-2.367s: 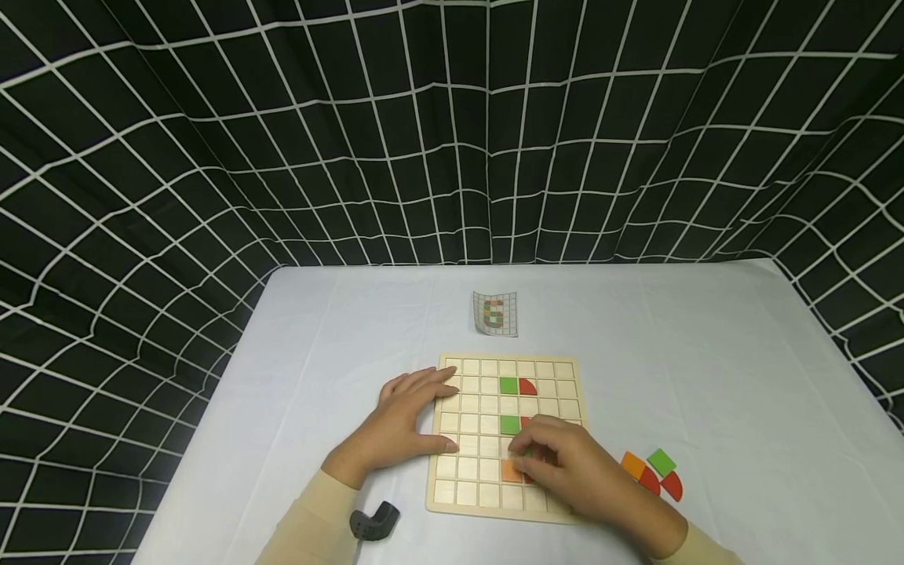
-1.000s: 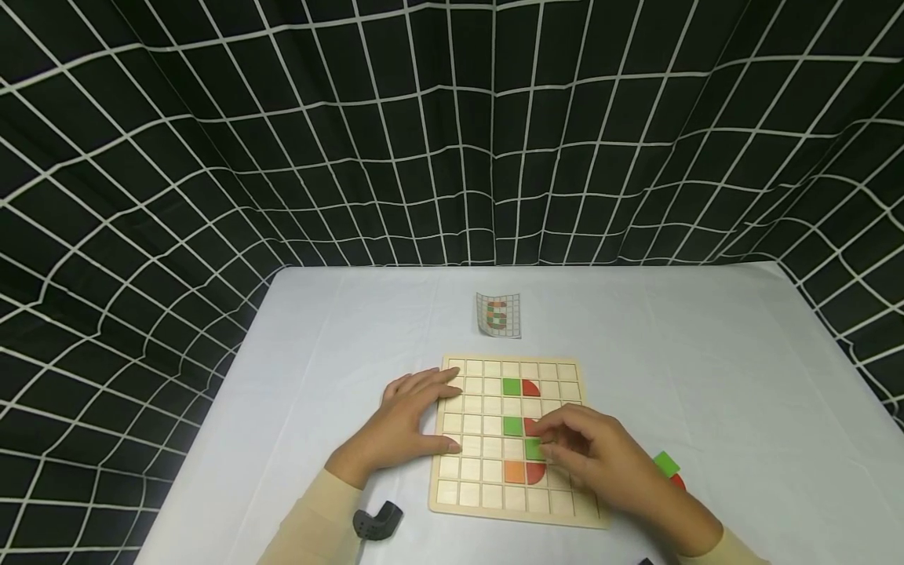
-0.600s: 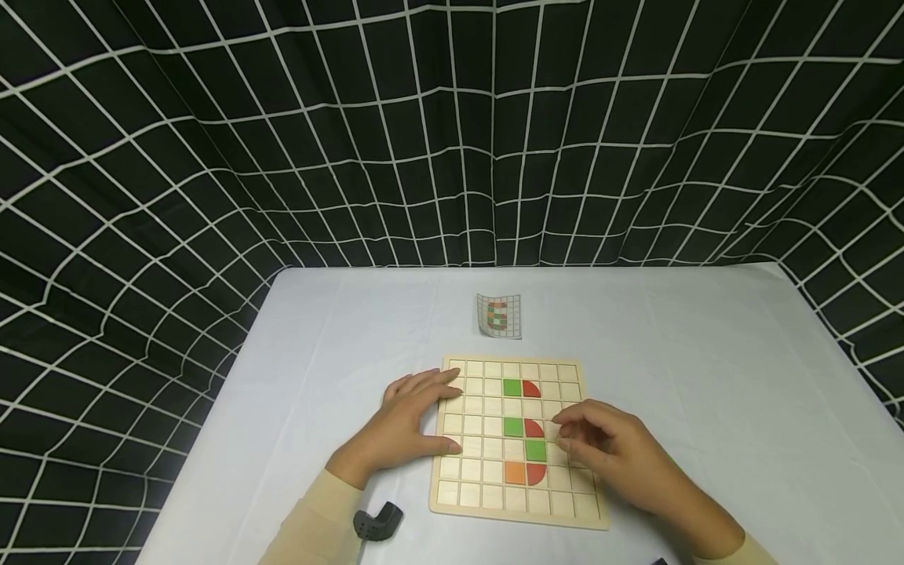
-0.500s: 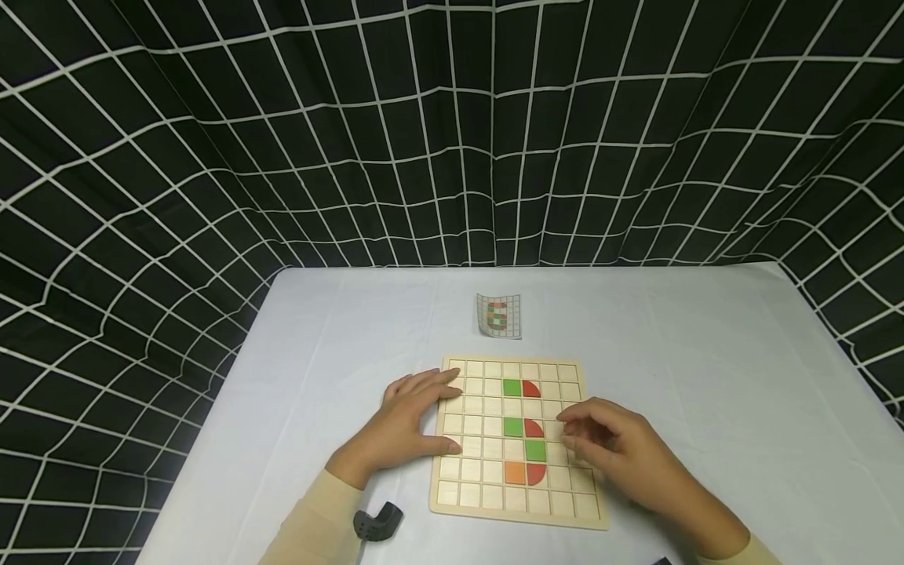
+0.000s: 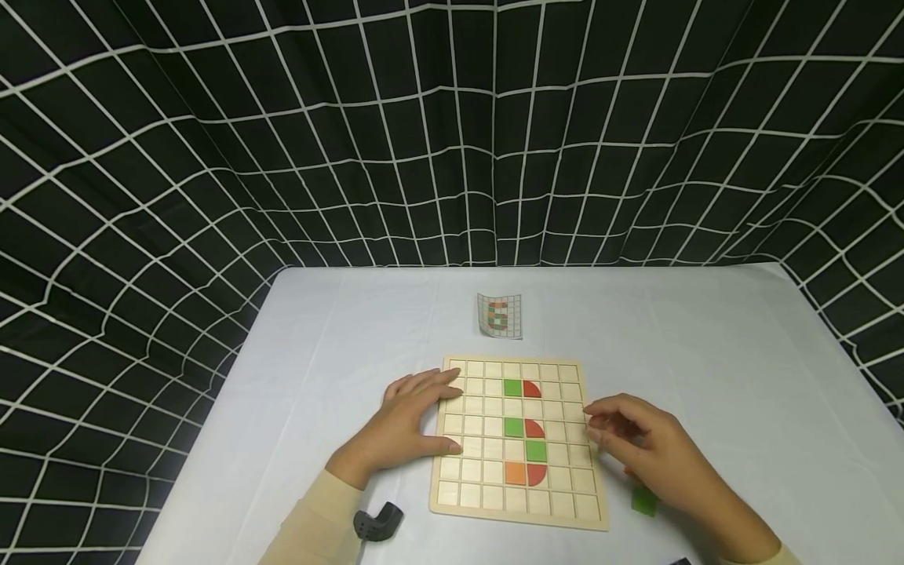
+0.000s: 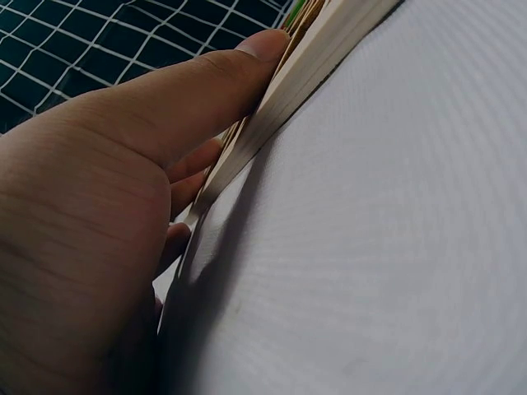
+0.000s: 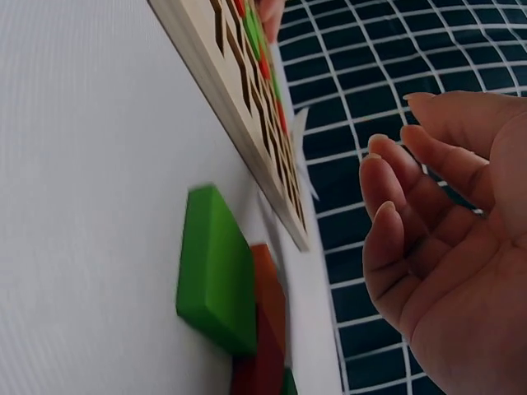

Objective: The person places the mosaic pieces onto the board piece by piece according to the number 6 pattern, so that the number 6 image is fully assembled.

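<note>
A wooden grid board (image 5: 480, 494) lies on the table. Set in its cells are green squares (image 5: 536, 450), red quarter-circles (image 5: 537, 475) and an orange square (image 5: 515, 472). My left hand (image 5: 413, 420) rests on the board's left edge with thumb and fingertips, the fingers spread. Beside the right edge hovers my right hand (image 5: 653, 447), its fingers loosely bent; the right wrist view shows nothing between them. Below that hand lies a loose green block (image 7: 216, 276), with an orange piece (image 7: 270, 296) and a dark red piece (image 7: 262, 358) close by, partly hidden behind it.
A small printed card (image 5: 500, 316) with a coloured grid pattern lies beyond the board. A curved black object (image 5: 377, 522) sits near my left forearm. Dark curtains with white grid lines (image 5: 452, 157) surround the white-covered table (image 5: 339, 329).
My right hand has drawn off the board's middle toward the right, uncovering a green square and a red quarter-circle in their cells. The left hand has stayed at the board's edge.
</note>
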`<act>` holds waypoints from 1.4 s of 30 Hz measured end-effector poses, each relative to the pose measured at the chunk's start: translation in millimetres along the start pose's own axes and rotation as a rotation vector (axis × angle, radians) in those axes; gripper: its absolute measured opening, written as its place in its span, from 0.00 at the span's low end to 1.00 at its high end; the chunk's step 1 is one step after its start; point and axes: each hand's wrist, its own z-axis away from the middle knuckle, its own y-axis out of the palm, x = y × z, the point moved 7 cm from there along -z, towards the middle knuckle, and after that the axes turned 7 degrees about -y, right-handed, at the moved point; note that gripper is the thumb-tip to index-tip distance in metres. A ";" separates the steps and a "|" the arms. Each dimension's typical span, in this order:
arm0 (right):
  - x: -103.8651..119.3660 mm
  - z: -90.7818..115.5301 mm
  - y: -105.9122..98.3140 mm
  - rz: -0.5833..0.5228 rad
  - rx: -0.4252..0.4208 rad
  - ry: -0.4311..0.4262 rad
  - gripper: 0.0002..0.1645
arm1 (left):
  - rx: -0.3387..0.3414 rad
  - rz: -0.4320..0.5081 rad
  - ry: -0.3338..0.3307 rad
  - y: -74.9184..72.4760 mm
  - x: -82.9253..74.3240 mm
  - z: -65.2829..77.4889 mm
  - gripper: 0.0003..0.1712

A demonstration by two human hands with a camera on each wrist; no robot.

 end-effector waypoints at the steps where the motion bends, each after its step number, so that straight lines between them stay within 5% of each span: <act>1: -1.3 0.9 -1.9 0.006 -0.003 0.009 0.20 | 0.001 0.000 -0.002 0.0 0.1 0.0 0.44; 27: -30.5 15.2 -43.5 0.103 -0.082 0.110 0.16 | -0.002 -0.006 -0.011 -0.6 -0.3 0.3 0.44; 42: -50.8 22.0 -31.6 0.066 0.072 0.217 0.17 | -0.002 -0.008 -0.006 -1.2 -1.0 0.1 0.44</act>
